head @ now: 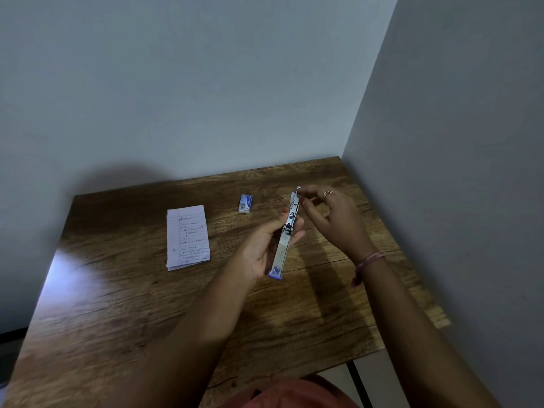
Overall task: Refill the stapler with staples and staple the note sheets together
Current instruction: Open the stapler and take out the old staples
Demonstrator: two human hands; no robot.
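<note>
The left hand (pixel 265 248) holds the stapler (pixel 287 231) up above the wooden surface (pixel 123 304), fingers wrapped round its middle, its metal channel facing up and its purple end nearest the person. The right hand (pixel 332 213) reaches to the stapler's far tip, thumb and forefinger pinched together there; whether they grip staples is too small to tell. Farther left lies the small box of staples (pixel 245 203). The handwritten note sheets (pixel 187 237) lie flat to the left, well apart from the hands.
</note>
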